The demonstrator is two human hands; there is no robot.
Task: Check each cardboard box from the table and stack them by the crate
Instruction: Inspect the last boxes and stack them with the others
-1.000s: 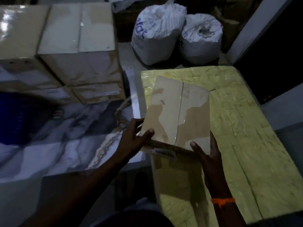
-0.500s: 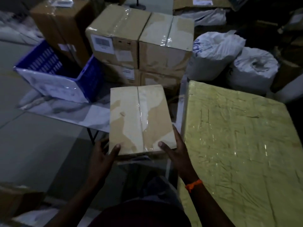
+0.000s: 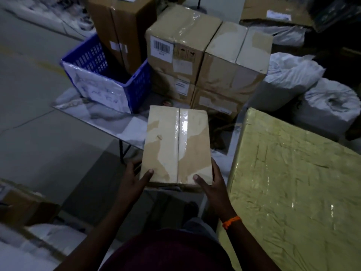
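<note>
Gripping the near end of a taped cardboard box, both hands hold it up off any surface. The left hand has its thumb on the top face at the near-left corner, w/ fingers curled down the left side. The right hand mirrors that at the near-right corner, thumb on top, fingers along the right side. An orange band sits on the right wrist. The box is roughly level, long axis pointing away from the person, w/ clear tape down the centre seam catching glare. It hangs over the near edge of the marble-pattern worktop, btwn the blue crate on the left and a yellow film-wrapped slab on the right, apart from all three. The crate stands on the worktop, a white sheet on its front wall. Just beside its right wall is a stack of four boxes, two over two, also on the worktop. The upper-left one carries a barcode label. A taller box stands upright behind the crate. Two white sacks sit beyond the slab, right of the stack. Lighting is dim, so label text is unreadable.
</note>
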